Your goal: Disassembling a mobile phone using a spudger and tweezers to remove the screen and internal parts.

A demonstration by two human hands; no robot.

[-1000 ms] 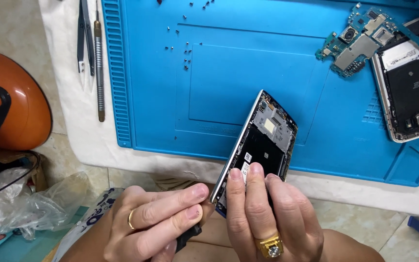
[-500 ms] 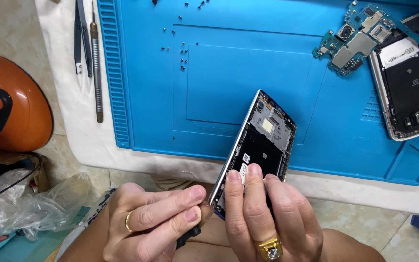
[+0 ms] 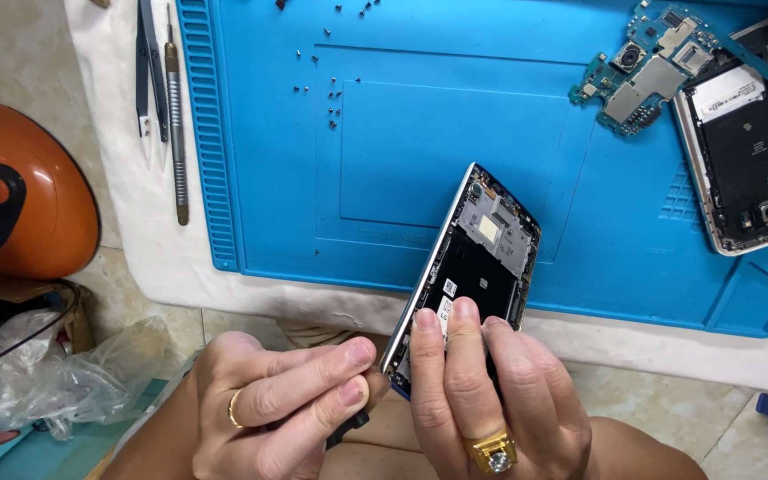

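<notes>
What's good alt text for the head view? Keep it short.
Two bare hands hold an opened phone frame tilted over the near edge of a blue repair mat; the right hand grips its lower end, the left hand pinches its side edge. Another opened phone, a circuit board, screws and tweezers lie beyond.

A blue mat (image 3: 580, 231) and tweezers (image 3: 146, 71) lie on the white table (image 3: 126, 213).

The phone's (image 3: 482, 258) near end is hidden behind the right hand's (image 3: 491, 400) fingers. A dark tool (image 3: 348, 428) in the left hand (image 3: 277, 409) barely shows. The second phone (image 3: 748, 142) is cut off at the right edge, and the screws (image 3: 331, 98) are too small to tell apart.
</notes>
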